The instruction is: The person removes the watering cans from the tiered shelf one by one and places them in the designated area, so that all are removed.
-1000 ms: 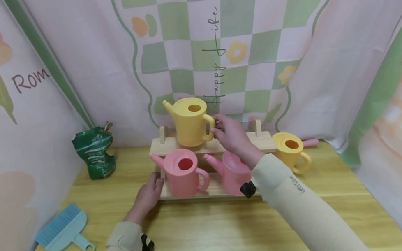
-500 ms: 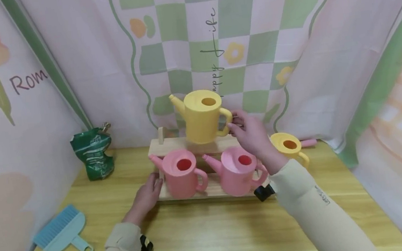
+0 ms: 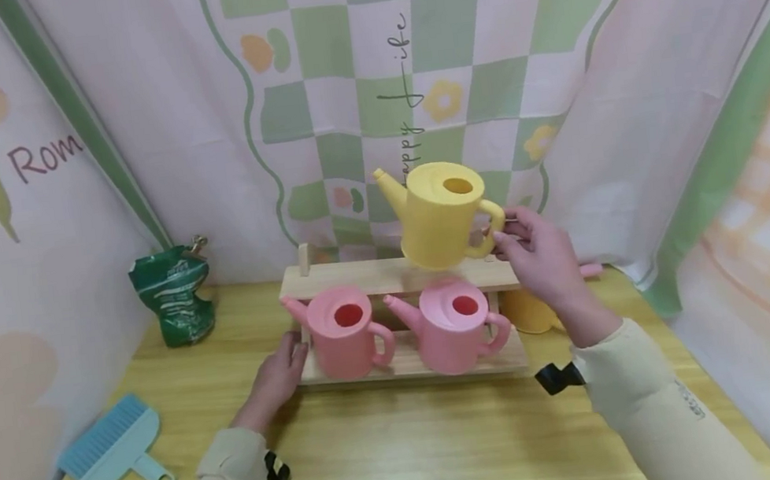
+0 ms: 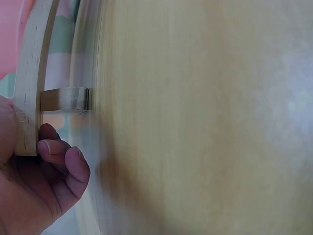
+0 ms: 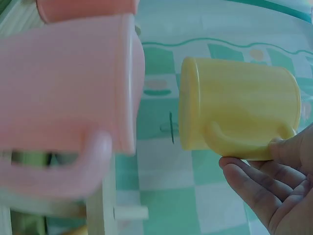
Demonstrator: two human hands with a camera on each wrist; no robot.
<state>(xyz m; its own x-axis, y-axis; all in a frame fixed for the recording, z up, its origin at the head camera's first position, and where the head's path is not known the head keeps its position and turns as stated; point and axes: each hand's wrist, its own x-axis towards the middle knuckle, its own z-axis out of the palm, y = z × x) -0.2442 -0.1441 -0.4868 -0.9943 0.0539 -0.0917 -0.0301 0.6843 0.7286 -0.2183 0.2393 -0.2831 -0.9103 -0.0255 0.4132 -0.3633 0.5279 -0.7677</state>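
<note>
My right hand [image 3: 542, 258] pinches the handle of a yellow watering can [image 3: 441, 218]. That can hangs upright just above the upper board of a two-tier wooden shelf [image 3: 332, 279], its spout to the left; the right wrist view shows a gap under its base. On the lower board stand two pink watering cans, the left one [image 3: 341, 344] and the right one [image 3: 449, 339], spouts also to the left. My left hand [image 3: 278, 379] grips the shelf's lower left end, with fingers curled at the board [image 4: 28, 98] in the left wrist view.
A second yellow watering can [image 3: 527, 314] stands right of the shelf, partly hidden by my right hand. A pink rod-like end [image 3: 591, 270] shows behind it. At left are a clipped green bag [image 3: 177, 295] and a blue brush [image 3: 114, 445]. Curtains hang behind the table [image 3: 409, 451].
The yellow watering can has risen slightly off the upper board and moved right in my right hand. My left hand stays at the shelf's end. The view has shifted a little.
</note>
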